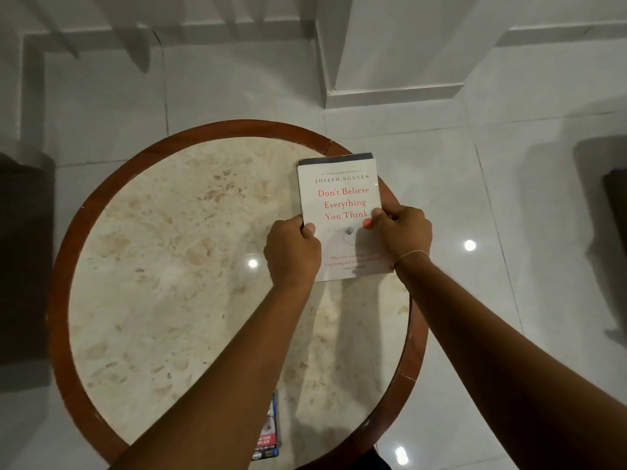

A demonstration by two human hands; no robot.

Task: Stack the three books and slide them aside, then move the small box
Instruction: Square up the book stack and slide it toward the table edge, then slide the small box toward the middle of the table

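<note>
hands gripping a book stack at the right edge of a round tabletop

left hand [292, 252] clasps the left edge of the white book [342, 212], its thumb on the cover and its fingers [298, 221] curled round the side; right hand [402, 234] clasps the right edge the same way, thumb pressed on the cover beside the red title. beyond the fingertips a dark book edge [336, 159] pokes out from under the white book; how many books lie below cannot be told. the stack sits on the marble tabletop [176, 252], partly over its wooden rim [64, 266]. well back from the fingers, under the left forearm, a small box [268, 432] with blue and red print lies at the near edge.
</note>
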